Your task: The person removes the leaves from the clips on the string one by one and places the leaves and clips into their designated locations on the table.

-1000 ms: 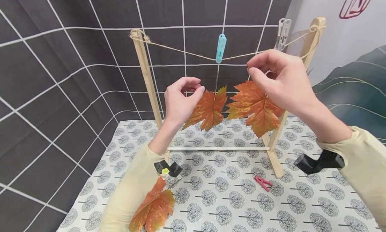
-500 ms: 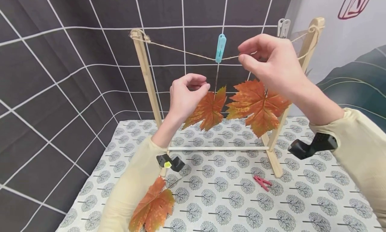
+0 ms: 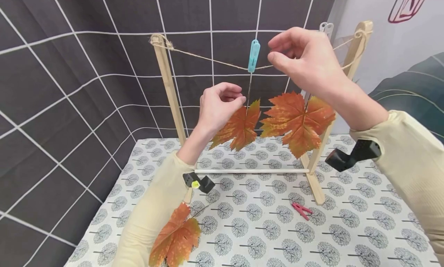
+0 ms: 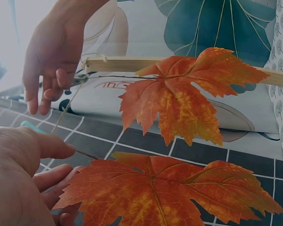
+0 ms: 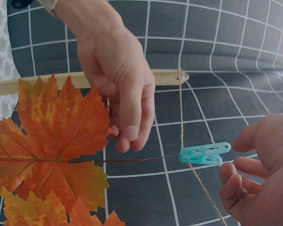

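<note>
A light-blue clothespin (image 3: 254, 56) is clipped on the twine (image 3: 208, 59), with the stem of an orange maple-like leaf (image 3: 243, 130) hanging from it. My right hand (image 3: 308, 61) is just right of this clothespin, thumb and fingers apart and holding nothing; the gap between them shows in the right wrist view. Lower down, my left hand (image 3: 219, 107) hovers by the hanging leaf's stem, fingers loosely bent and apparently not gripping it. A second orange leaf (image 3: 295, 122) hangs further right. Grey-white clothespins (image 3: 326, 27) on the right are mostly hidden behind my right hand.
The twine spans a wooden stand with a left post (image 3: 168, 82), a right post (image 3: 357, 51) and a white lower bar (image 3: 249, 170). On the tree-patterned cloth (image 3: 256, 230) lie a pink clothespin (image 3: 301, 210) and another orange leaf (image 3: 177, 240). A dark gridded curtain (image 3: 114, 66) hangs behind.
My right hand has moved up and left, from above the right leaf to beside the blue clothespin. My left hand has shifted slightly up and right, nearer the left leaf's stem.
</note>
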Demonstrator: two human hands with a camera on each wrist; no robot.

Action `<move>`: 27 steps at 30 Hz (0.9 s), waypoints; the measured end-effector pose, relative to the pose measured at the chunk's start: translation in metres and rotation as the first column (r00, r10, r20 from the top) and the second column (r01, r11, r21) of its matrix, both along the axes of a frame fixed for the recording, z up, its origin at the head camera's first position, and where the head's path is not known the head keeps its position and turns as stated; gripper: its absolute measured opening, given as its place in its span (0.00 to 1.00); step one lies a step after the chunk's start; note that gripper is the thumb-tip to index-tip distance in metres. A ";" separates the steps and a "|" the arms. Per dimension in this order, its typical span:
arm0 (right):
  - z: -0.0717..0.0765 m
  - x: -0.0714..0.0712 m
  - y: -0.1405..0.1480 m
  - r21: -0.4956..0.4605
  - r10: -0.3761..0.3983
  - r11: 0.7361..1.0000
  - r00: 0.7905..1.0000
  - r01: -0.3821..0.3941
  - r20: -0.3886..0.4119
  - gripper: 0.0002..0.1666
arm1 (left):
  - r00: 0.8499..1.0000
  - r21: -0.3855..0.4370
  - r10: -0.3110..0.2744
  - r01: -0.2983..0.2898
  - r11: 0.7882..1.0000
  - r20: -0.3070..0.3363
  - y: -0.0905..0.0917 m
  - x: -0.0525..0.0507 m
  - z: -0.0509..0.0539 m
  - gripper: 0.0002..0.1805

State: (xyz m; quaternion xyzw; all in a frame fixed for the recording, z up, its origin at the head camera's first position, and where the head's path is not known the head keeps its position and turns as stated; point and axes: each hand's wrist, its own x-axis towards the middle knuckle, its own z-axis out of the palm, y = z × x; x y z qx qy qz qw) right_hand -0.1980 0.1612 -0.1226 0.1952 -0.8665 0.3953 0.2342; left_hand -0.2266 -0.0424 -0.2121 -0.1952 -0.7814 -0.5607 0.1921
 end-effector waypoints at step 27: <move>0.009 -0.019 -0.011 0.013 -0.019 1.000 0.998 0.018 0.067 0.19 | 0.998 -0.073 0.061 -0.062 0.995 -0.019 0.012 -0.008 -0.001 0.09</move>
